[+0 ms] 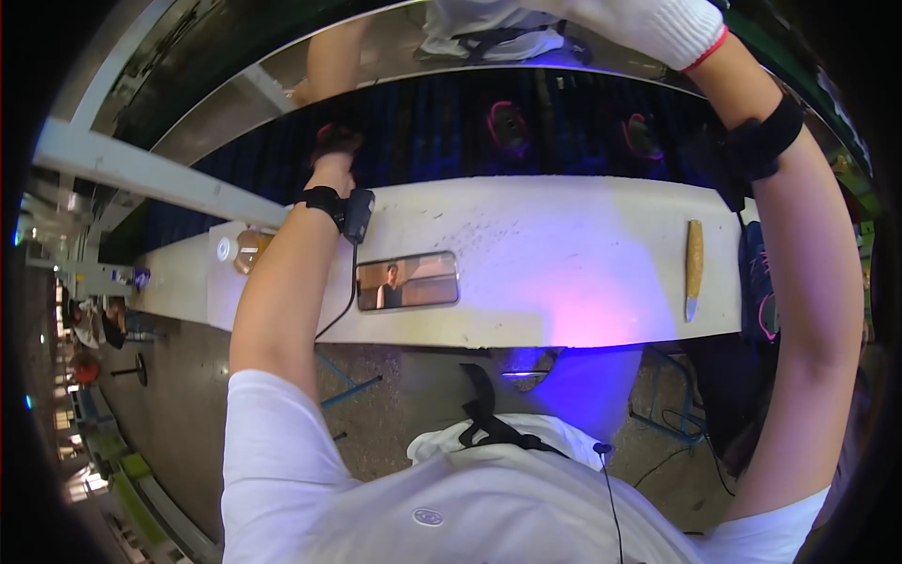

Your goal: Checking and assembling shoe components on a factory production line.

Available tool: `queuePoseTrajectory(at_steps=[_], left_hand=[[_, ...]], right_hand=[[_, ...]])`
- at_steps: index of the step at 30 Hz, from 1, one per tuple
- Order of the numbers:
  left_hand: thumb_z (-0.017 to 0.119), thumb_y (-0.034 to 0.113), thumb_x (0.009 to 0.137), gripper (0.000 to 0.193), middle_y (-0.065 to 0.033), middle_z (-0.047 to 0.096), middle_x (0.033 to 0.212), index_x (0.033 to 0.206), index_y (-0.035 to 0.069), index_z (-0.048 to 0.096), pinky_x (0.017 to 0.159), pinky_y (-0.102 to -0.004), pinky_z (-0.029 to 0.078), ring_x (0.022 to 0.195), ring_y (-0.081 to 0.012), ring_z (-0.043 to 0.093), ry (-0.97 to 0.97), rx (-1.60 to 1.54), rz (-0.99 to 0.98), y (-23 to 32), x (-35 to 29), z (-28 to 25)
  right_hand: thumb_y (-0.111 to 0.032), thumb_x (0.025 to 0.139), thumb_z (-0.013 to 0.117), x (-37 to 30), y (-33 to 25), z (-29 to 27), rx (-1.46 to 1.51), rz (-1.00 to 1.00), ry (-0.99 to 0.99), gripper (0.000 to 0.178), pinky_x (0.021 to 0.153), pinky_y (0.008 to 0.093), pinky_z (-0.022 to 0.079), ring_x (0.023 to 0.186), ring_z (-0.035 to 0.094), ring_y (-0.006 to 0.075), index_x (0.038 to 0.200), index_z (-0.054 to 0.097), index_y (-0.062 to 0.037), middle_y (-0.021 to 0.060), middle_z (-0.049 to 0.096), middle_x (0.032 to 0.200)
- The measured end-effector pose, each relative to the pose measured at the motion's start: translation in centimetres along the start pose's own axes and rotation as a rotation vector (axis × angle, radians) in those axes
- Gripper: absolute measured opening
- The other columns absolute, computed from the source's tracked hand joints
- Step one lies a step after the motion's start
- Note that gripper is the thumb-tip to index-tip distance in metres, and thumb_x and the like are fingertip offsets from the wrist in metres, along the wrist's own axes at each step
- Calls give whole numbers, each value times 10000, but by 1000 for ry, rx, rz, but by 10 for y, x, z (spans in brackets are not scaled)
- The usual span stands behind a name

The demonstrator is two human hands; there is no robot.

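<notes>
My left hand [334, 169] reaches over a dark conveyor belt [423, 122]. A dark piece with pink-red edging [336, 139] is at its fingers, which are lost in shadow, so I cannot make out the grip. A black band with a small box sits on that wrist. On the belt lie two dark pieces with pink outlines, one in the middle [508, 128] and one to its right [642, 136]. My right hand [648, 26], in a white knitted glove with a red cuff edge, is raised at the top over a shiny metal panel [395, 56]. The frame's edge cuts off its fingers.
On the white worktop [526, 244] lie a phone [408, 281] playing a video and, at right, a knife [693, 268] with a yellowish handle. A bottle [248, 250] stands beside my left forearm. A dark, pink-trimmed item [763, 291] is at the right end. A white beam [160, 174] crosses the left.
</notes>
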State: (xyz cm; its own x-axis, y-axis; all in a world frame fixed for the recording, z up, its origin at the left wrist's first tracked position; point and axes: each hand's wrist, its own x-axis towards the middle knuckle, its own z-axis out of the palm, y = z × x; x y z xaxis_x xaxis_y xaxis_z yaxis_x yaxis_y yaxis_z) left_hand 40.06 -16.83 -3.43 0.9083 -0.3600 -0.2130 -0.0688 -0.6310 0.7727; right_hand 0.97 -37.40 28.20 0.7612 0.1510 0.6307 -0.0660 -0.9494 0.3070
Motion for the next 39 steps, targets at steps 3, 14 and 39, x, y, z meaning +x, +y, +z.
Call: queuePoseTrajectory(at_steps=[3, 14, 39], left_hand=[[784, 206, 979, 340, -98, 736, 1155, 1233, 14, 665, 970, -477, 603, 1039, -265, 724, -399, -773, -187, 71, -162, -14], [672, 334, 1074, 504, -125, 703, 1318, 1420, -21, 583, 1016, -444, 588, 1162, -255, 715, -1179, -914, -408, 29, -405, 16], [788, 122, 926, 534, -210, 609, 1303, 1377, -2, 529, 1085, -478, 465, 1197, -391, 608, -371, -427, 1022, 46, -447, 44]], right_hand=[[-370, 812, 877, -11, 3, -4, 35, 83, -5, 362, 847, 478, 558, 941, 708, 370, 1020, 749, -102, 131, 746, 968], [-123, 923, 784, -108, -135, -105, 458, 55, 167, 238, 860, 395, 592, 1027, 770, 344, 1159, 751, -139, 147, 793, 1175], [-400, 931, 833, -301, -233, -99, 1333, 1115, 448, 511, 1089, 495, 517, 1117, 725, 341, 1105, 538, -22, 257, 721, 1213]])
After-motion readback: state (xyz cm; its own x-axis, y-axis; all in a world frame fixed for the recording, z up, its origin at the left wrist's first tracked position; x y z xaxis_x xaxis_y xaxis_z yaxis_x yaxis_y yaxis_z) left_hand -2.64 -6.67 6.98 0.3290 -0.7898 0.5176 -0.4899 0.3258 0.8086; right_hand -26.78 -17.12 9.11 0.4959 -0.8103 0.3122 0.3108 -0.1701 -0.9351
